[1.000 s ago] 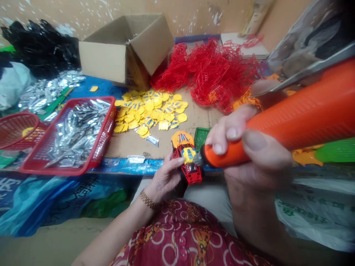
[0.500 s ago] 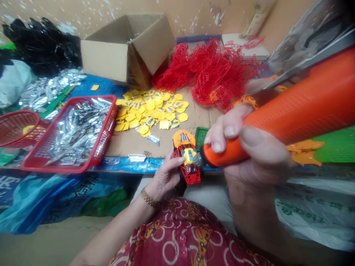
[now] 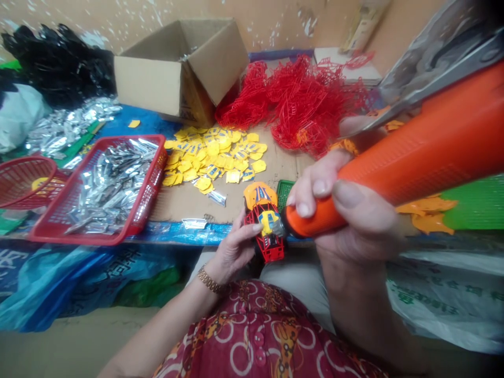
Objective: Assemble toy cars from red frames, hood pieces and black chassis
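My left hand (image 3: 232, 247) grips a red-framed toy car (image 3: 263, 231) from the side, its fingers over the red frame and close to a yellow part (image 3: 269, 221) in the middle. The car has an orange and blue nose piece (image 3: 260, 195) at the far end. My right hand (image 3: 346, 210) is wrapped around an orange electric screwdriver (image 3: 413, 157). Its metal bit (image 3: 279, 228) meets the yellow part of the car. The bit's tip is hidden at the contact point.
On the cardboard-covered bench lie loose yellow plastic pieces (image 3: 208, 163) and a heap of red plastic frames (image 3: 303, 105). To the left stand a red tray of silver pieces (image 3: 94, 231) and an open cardboard box (image 3: 177, 68). Scissors blades (image 3: 433, 89) lie beyond the screwdriver.
The screwdriver has tilted a little and shifted left with my right hand, and the car has risen slightly in my left hand. The bit stays at the yellow part.
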`<state>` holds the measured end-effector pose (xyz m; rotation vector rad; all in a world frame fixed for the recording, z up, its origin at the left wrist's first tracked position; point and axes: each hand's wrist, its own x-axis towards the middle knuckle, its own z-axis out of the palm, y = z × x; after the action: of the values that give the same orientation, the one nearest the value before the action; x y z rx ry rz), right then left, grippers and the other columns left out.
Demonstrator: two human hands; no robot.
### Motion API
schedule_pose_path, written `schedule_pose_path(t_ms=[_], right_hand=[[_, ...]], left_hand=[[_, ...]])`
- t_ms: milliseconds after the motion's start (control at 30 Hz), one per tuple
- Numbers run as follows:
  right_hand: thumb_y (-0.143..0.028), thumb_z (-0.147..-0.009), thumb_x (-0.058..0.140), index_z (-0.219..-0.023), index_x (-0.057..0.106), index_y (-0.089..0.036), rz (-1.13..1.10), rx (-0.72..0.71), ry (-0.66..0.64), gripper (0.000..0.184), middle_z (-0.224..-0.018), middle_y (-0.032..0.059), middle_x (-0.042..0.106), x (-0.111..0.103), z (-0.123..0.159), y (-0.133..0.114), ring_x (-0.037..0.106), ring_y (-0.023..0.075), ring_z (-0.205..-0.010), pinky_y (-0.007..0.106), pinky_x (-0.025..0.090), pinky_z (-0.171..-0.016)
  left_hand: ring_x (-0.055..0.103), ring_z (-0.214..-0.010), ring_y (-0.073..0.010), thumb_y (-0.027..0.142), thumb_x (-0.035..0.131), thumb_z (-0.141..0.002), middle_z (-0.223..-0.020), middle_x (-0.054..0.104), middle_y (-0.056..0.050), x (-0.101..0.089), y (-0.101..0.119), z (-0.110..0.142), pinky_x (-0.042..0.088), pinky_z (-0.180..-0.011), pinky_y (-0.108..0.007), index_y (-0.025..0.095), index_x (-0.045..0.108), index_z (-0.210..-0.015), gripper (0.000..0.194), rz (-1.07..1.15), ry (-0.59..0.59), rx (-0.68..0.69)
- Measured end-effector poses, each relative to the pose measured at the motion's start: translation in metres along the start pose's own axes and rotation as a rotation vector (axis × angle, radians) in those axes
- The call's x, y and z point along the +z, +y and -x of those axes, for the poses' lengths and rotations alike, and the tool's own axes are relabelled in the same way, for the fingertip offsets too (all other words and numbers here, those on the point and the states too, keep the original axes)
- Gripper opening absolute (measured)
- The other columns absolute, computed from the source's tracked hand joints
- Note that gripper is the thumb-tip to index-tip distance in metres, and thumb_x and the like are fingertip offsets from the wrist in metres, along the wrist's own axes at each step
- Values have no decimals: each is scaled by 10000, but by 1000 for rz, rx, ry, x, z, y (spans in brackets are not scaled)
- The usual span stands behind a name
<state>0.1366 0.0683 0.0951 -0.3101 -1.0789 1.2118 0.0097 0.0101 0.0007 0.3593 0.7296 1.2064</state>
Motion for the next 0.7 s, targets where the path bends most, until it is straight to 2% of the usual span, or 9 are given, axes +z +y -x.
schedule_pose_path(t_ms=[300,500,700], right_hand=[[-205,-721,767,-1004,638,-308,-8,44,61,327,-649,-85,547,2,2,-3,515,75,-436,244,506,-473],[-215,-679,816,-1010,654,-299,-34,72,96,378,-616,-90,547,3,1,-3,506,83,-417,261,474,-451],[-216,-679,821,-901,658,-265,-48,60,94,280,-625,-79,559,3,1,-4,516,82,-428,263,484,-464]], left_hand=[[720,-997,-254,134,715,-752,-1119,738,-93,0,-1,-1,561,-946,-378,169,547,-1315,588,16,-17,1],[719,-1004,-258,134,717,-752,-1119,740,-89,-3,-2,-2,566,-938,-384,175,521,-1348,629,23,-24,-1],[715,-1017,-269,124,731,-731,-1127,739,-95,-4,-3,-3,560,-942,-391,181,501,-1376,687,36,-23,-9]])
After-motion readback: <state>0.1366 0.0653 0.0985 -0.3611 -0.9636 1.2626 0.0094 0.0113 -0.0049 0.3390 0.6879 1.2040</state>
